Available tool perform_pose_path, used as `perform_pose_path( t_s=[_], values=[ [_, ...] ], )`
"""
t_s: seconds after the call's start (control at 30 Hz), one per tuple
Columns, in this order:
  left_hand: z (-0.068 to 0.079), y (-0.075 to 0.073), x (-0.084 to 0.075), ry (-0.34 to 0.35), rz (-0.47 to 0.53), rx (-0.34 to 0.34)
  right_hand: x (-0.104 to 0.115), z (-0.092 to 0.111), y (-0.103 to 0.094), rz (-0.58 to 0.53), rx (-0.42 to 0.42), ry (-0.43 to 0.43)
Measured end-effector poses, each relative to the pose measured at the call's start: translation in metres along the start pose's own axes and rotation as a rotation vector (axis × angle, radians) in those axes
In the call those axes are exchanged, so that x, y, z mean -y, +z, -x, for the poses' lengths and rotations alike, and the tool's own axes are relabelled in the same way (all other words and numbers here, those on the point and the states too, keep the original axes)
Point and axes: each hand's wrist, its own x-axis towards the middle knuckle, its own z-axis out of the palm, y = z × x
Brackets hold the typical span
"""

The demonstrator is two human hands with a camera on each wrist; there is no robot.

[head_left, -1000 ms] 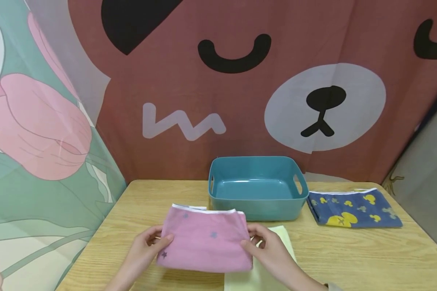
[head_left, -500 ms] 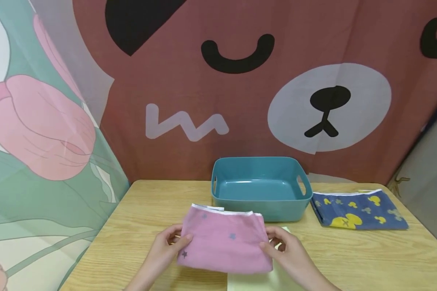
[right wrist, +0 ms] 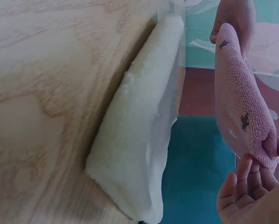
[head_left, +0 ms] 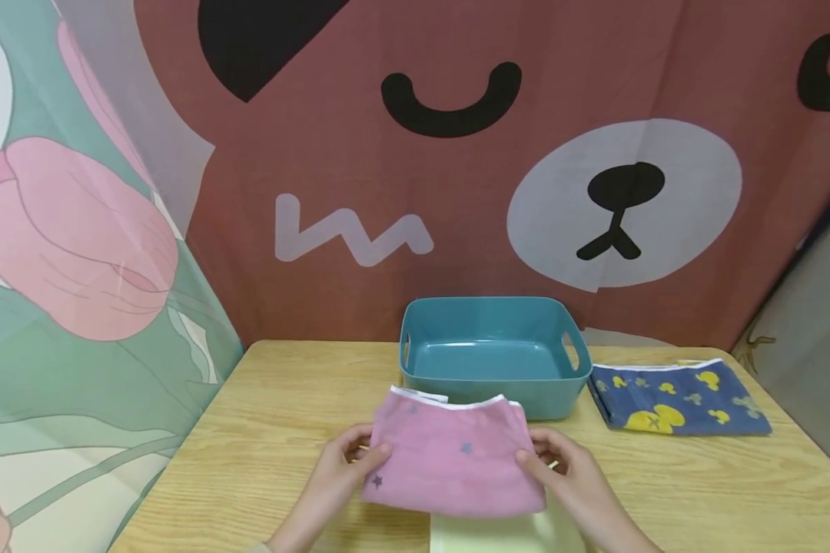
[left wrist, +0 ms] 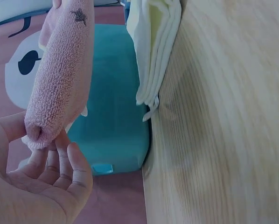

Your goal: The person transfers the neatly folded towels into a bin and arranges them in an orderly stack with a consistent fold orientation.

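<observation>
A folded pink towel (head_left: pixel 456 468) with small grey stars and a white edge is held up above the table between both hands. My left hand (head_left: pixel 346 465) pinches its left end, thumb on the near face and fingers behind, as the left wrist view also shows on the towel's rolled end (left wrist: pixel 60 79). At the opposite end, my right hand (head_left: pixel 570 468) grips it the same way. Below and partly hidden by the pink towel lies a folded pale yellow towel (head_left: pixel 505 534); its stacked layers (left wrist: pixel 153 51) show in the left wrist view.
Behind the towels stands a teal plastic basin (head_left: pixel 494 361) with handle holes and a bare bottom. A folded navy towel (head_left: pixel 685 399) with yellow figures lies to its right on the wooden table (head_left: pixel 249 430). A printed bear curtain (head_left: pixel 456 192) hangs at the back.
Both hands have carried the pink towel to the right, staying at about the same height. It now hangs closer in front of the basin and more over the yellow towel.
</observation>
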Motion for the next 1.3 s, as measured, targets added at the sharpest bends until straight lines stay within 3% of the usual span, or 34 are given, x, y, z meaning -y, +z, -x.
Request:
perform_pose_path(
  t_s=[0.2, 0.77, 1.13, 1.3],
  values=[
    [-0.002, 0.009, -0.001, 0.031, 0.02, 0.036, -0.003, 0.0, -0.006, 0.023, -0.01, 0.052],
    [-0.006, 0.023, -0.001, 0.067, 0.026, 0.091, -0.012, 0.002, -0.031, 0.134, -0.09, -0.057],
    [-0.012, 0.03, -0.002, 0.082, 0.008, 0.099, -0.011, -0.001, -0.041, 0.179, -0.076, 0.008],
    [-0.014, 0.034, -0.004, 0.102, 0.0, 0.123, -0.013, 0.0, -0.045, 0.212, -0.114, -0.053]
  ],
)
